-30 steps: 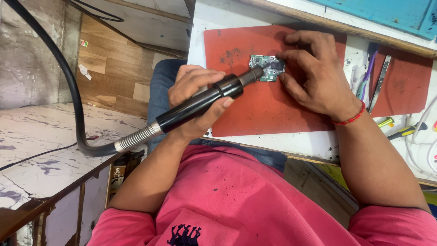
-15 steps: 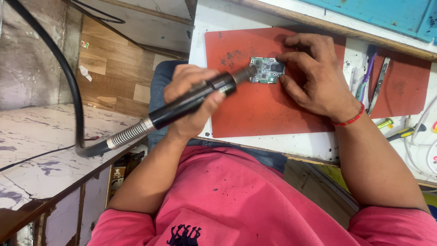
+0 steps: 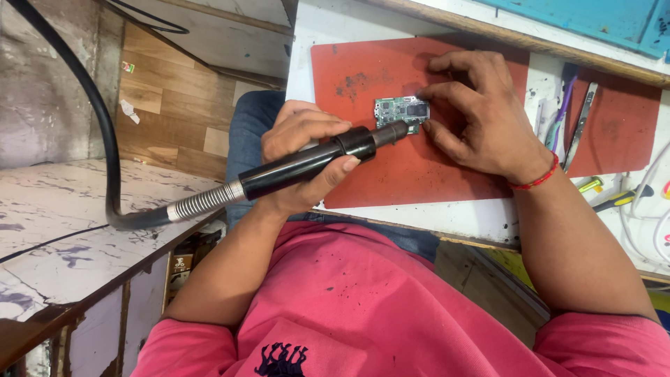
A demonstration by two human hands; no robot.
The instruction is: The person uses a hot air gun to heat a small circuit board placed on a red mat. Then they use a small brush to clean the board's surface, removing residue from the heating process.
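While the left hand (image 3: 307, 157) wraps closed around a black rotary handpiece (image 3: 307, 164) (its flexible shaft (image 3: 105, 160) trails off left), the tool tip meets a small green circuit board (image 3: 399, 112) lying on the red mat (image 3: 391, 174). Fingers of the right hand (image 3: 481, 119) press the board's right edge, pinning it down.

Bench tally

We count two hands: left hand (image 3: 300, 150), right hand (image 3: 481, 115). One black rotary handpiece (image 3: 314, 162) under the left fingers. One green circuit board (image 3: 401, 112) at the right fingertips. Two red mats (image 3: 363, 70) (image 3: 621, 132). One pair of tweezers (image 3: 579, 126) beyond the right fingers.
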